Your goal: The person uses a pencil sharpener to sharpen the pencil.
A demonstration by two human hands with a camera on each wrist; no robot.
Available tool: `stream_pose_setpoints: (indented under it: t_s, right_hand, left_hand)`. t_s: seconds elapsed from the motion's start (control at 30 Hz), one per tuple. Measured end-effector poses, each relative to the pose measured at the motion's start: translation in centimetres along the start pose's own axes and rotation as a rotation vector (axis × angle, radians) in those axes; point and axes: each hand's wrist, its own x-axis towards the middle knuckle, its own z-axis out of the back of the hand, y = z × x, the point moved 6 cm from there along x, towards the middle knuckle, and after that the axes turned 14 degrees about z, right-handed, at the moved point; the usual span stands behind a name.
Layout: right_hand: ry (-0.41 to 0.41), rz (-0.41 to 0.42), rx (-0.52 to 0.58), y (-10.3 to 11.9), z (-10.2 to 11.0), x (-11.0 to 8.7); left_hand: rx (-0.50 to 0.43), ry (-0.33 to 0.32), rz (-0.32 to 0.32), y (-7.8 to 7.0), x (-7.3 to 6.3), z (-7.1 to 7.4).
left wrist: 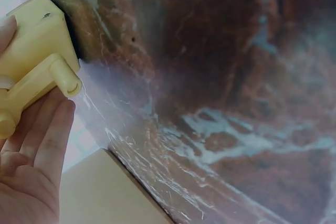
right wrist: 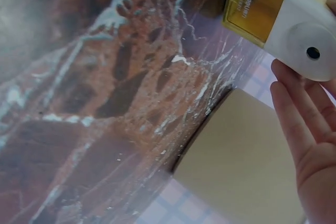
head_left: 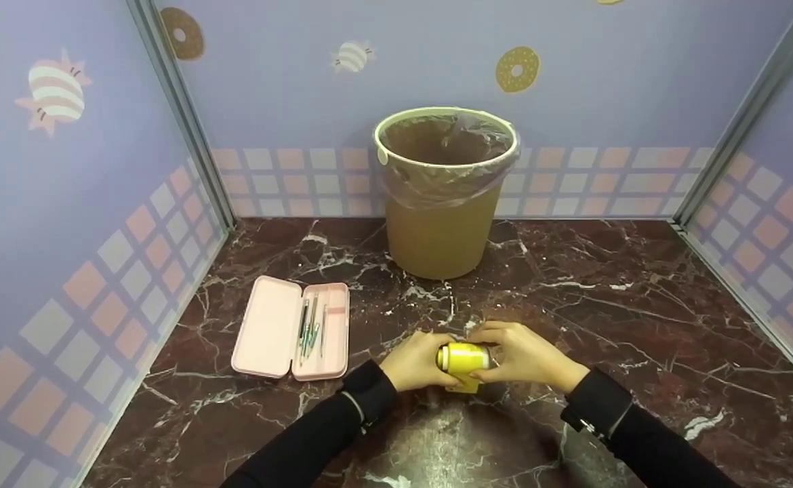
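Observation:
Between both hands is a yellow and white hand-crank pencil sharpener [head_left: 465,359]. My left hand [head_left: 415,362] grips its crank side. In the left wrist view the yellow crank handle [left wrist: 64,76] sticks out, with the fingers beneath it. From the other side my right hand [head_left: 529,354] grips the body. The right wrist view shows the white face [right wrist: 310,35] with a round dark pencil hole, and a see-through yellow shavings drawer [right wrist: 256,6] with some shavings inside. Whether the sharpener touches the table is hard to tell.
An open pink pencil case [head_left: 268,329] lies to the left, several pencils [head_left: 313,329] in its right half. Behind the hands stands a tan trash bin [head_left: 440,230] lined with a clear bag. Patterned panels [head_left: 288,102] enclose the dark marbled table [head_left: 606,291] at the back and sides.

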Motion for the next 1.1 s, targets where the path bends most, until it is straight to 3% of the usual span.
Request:
stream_pose_setpoints:
  t_s: [0.17, 0.4, 0.73, 1.1]
  right_hand:
    - [-0.03, -0.048, 0.074, -0.2, -0.1, -0.5]
    - [-0.044, -0.211, 0.324, -1.5, -1.1, -1.9]
    - [-0.027, -0.326, 0.388, -2.4, -3.5, -4.1]
    - [-0.048, -0.372, 0.447, -2.3, -4.1, -4.2]
  left_hand:
    - [0.017, 0.001, 0.004, -0.1, 0.2, 0.0]
    - [0.01, -0.002, 0.024, 0.0, 0.1, 0.0]
    - [-0.003, -0.008, 0.017, 0.1, 0.1, -0.1]
    - [0.011, -0.004, 0.018, 0.0, 0.2, -0.1]
